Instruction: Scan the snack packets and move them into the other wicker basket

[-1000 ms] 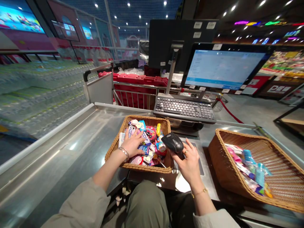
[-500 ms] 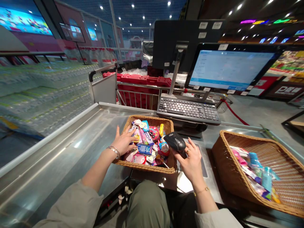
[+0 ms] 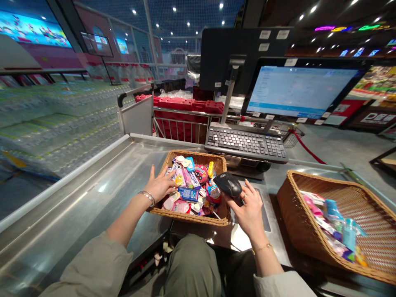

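Note:
A wicker basket (image 3: 188,218) full of small packaged sweets and trinkets stands in front of me. Over its left side is my left hand (image 3: 157,185), fingers stretched out and apart, the tips at the packets; whether they touch is unclear. A blue packet (image 3: 188,194) lies just right of those fingers, with a round red package (image 3: 201,174) farther back. My right hand (image 3: 249,206) is closed around the handle of a black barcode scanner (image 3: 228,184). The scanner's head hangs at the basket's right rim, pointing left over the contents.
A second wicker basket (image 3: 305,222) with bottles and packets stands at the right. Behind the first basket are a keyboard (image 3: 246,142) and a lit monitor (image 3: 301,90). The metal counter (image 3: 102,206) has a raised edge on the left; a trolley (image 3: 182,128) stands beyond.
My left thumb has drawn in toward the other fingers, showing more of the packets beneath. The right hand and the scanner have stayed in place.

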Motion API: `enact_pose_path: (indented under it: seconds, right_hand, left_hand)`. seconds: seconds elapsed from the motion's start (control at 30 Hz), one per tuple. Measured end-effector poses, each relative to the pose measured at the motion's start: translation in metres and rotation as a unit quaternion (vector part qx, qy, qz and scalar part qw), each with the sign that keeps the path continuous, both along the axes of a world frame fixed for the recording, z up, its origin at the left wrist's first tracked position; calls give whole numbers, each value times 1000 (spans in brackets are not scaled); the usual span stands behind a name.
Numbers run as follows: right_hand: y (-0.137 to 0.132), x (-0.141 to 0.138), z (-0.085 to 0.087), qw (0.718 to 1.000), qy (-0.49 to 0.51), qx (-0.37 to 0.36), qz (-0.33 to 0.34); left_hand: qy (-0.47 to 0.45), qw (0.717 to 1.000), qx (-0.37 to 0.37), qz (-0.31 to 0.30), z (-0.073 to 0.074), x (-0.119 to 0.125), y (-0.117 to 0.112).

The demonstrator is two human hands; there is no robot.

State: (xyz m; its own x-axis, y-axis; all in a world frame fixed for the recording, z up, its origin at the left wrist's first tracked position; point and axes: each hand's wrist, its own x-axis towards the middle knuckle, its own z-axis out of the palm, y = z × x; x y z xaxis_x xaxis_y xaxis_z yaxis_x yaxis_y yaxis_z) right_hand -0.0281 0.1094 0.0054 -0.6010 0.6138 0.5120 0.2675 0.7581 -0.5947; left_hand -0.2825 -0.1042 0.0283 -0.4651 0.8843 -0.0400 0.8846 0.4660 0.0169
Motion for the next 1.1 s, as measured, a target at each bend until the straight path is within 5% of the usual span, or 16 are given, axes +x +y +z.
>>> enact_pose_path:
  seconds: [0.3,0.67,1.1]
  right_hand:
    - [1,2,1,1000,4,-3,-5]
    - [1,3,1,1000,10,-9,-5]
    - [1,8,4,999,28,-14,-5]
  left_hand:
    - [-41,999,23,-23,-4,-5,13]
    - [-6,998,40,-38,6,0,83]
    - [85,989,67,103,-7,66,40]
